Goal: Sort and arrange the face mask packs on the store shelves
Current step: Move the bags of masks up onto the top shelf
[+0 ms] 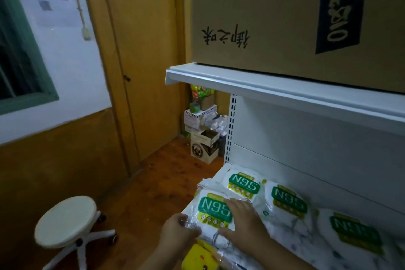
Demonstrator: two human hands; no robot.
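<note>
- Top N95 pack [213,209] sits on a stack at the near-left end of the lower shelf [221,173], its left edge at or just past the shelf end.
- Left hand [177,229] pinches the pack's near-left wrapper edge: thumb on top, other fingers hidden under the plastic, so I can't tell how far they curl.
- Right hand [243,219] lies flat on the pack's right half, fingers straight and spread, pressing down. It grips nothing.
- Key relation: the pack lies directly under and between both hands. Its label reads upright from here, with the text line rising slightly toward the far left.
- Second N95 pack [243,184] lies just beyond it with the label upside down, overlapped by the near pack's far edge.
- Third N95 pack [289,200] and fourth N95 pack [356,233] run off to the right along the shelf, also inverted and somewhat askew.
- Judgement: the step in hand is squaring or seating the top pack on its stack. The left hand has the only real hold, so any slide or turn starts there, with the right palm steadying.
- Risk, as a guess: the glossy wrappers look slippery, and the stack's left edge sits at the shelf end, so a leftward push could tip packs off.
- Something yellow [200,255] sits below the hands at the near edge. I can't identify it.
</note>
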